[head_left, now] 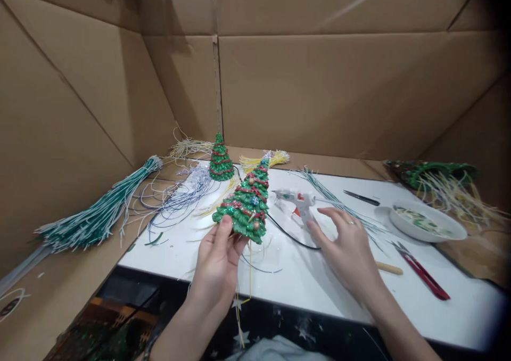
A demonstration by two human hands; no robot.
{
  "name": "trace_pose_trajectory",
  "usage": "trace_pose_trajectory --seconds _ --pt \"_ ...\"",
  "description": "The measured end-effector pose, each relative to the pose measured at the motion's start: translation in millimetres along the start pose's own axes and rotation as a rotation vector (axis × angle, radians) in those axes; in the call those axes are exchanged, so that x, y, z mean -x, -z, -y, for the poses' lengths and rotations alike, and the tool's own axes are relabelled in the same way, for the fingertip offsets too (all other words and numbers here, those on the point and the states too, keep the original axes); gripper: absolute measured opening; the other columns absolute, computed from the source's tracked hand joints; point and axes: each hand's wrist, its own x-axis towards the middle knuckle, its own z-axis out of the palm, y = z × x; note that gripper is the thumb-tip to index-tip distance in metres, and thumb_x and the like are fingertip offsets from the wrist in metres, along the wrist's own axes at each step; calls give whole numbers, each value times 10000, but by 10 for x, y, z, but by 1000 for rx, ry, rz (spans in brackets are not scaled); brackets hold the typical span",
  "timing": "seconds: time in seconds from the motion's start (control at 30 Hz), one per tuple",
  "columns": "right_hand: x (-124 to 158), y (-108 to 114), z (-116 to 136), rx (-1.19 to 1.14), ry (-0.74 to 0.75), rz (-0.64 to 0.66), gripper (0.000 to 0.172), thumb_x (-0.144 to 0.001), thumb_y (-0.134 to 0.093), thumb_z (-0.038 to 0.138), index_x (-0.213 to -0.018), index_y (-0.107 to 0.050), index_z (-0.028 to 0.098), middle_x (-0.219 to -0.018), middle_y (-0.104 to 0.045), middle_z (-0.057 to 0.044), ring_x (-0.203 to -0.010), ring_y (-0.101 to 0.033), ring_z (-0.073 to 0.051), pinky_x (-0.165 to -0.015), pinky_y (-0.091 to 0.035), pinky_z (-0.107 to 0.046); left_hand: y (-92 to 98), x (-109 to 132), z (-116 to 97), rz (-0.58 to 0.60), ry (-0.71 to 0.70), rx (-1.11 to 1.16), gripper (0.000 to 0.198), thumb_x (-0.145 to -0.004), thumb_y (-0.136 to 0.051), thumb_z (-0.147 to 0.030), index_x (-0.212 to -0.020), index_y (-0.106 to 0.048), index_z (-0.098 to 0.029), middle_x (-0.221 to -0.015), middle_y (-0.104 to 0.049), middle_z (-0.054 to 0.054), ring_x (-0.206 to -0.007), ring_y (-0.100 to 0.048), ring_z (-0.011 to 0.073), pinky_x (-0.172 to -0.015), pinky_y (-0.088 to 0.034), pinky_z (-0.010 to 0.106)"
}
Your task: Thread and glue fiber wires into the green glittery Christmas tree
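A glittery green Christmas tree ornament [251, 201] with red garlands and small baubles leans to the right in my left hand [219, 260]. My thumb presses on its lower edge and the fingers are behind the base. Thin yellow wires hang below it. My right hand [347, 249], fingers apart and curved, is beside the handle of a white hot glue gun [305, 206] standing on the white board. Whether the fingertips touch the handle I cannot tell. The gun's nozzle points left, towards the tree, and its black cord runs across the board.
A second green tree [221, 161] stands at the back. Bundles of green wires [107, 212], blue wires [179, 196] and yellow wires [275, 160] lie around. On the right are a white bowl [427, 233], red-handled cutters [425, 273], black tweezers [361, 197] and a wooden stick [389, 268]. Cardboard walls [319, 84] enclose the board.
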Motion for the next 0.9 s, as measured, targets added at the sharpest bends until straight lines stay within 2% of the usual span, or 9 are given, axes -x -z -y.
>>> trace_pose_trajectory --seconds 0.03,0.1,0.2,0.33,0.47,0.6,0.67,0.77,0.9 --pt "-81 -28 -55 25 -37 95 454 -829 -573 521 -1105 -646 167 -1218 -643 -159 -1173 -533 -381 -942 -415 -539 3 0 -1 0 -2 -2 276 -717 -815 -300 -935 -745 -146 -921 -775 64 -866 -726 147 -790 -585 213" --pt "-250 -107 -127 8 -68 255 552 -771 -609 544 -1140 -645 135 -1295 -604 -190 -1264 -472 -407 -1015 -364 -550 6 3 -4 2 -8 -7 299 -717 -814 -337 -935 -746 -145 -920 -775 65 -875 -725 146 -808 -582 216" --pt "-439 -248 -156 -78 -99 388 479 -709 -657 541 -954 -699 131 -1079 -694 -177 -1104 -587 -393 -925 -440 -492 8 8 -6 10 -20 -12 307 -724 -809 -348 -947 -746 -147 -942 -775 66 -899 -722 142 -841 -571 216" --pt "-468 -351 -121 -189 -134 392 444 -830 -510 559 -843 -690 153 -829 -711 -93 -813 -662 -277 -714 -494 -373 11 -8 0 6 -32 -23 291 -753 -788 -343 -969 -742 -153 -957 -775 65 -903 -721 136 -842 -565 213" --pt "-329 -275 -82 -304 -121 346 454 -876 -447 552 -921 -681 165 -913 -720 -85 -836 -659 -250 -734 -499 -357 21 -59 16 -23 -54 -22 267 -779 -767 -328 -985 -737 -160 -968 -771 54 -899 -714 122 -861 -554 216" --pt "-138 -128 -73 -446 101 260 307 -887 -509 456 -988 -661 209 -870 -719 -56 -733 -659 -208 -665 -511 -316 32 -116 36 -45 -82 -20 261 -775 -772 -307 -985 -734 -156 -946 -768 47 -884 -706 121 -866 -547 232" --pt "-57 -88 -78 -384 272 219 244 -862 -568 387 -1025 -657 229 -880 -733 -45 -712 -670 -205 -639 -515 -299 37 -135 41 -46 -106 -26 239 -776 -772 -282 -975 -734 -155 -938 -765 42 -882 -698 112 -875 -535 228" --pt "16 -97 -92 -273 502 232 247 -866 -538 296 -1076 -652 231 -1005 -749 -58 -815 -706 -212 -672 -533 -267 45 -151 46 -41 -135 -43 186 -790 -755 -245 -953 -737 -160 -920 -762 31 -874 -688 96 -883 -514 217" --pt "34 -167 -151 -134 563 265 276 -881 -464 247 -1050 -682 222 -1080 -737 -81 -889 -708 -208 -671 -528 -239 55 -155 58 -29 -156 -67 177 -800 -742 -233 -967 -736 -176 -950 -763 24 -902 -684 92 -910 -497 218"
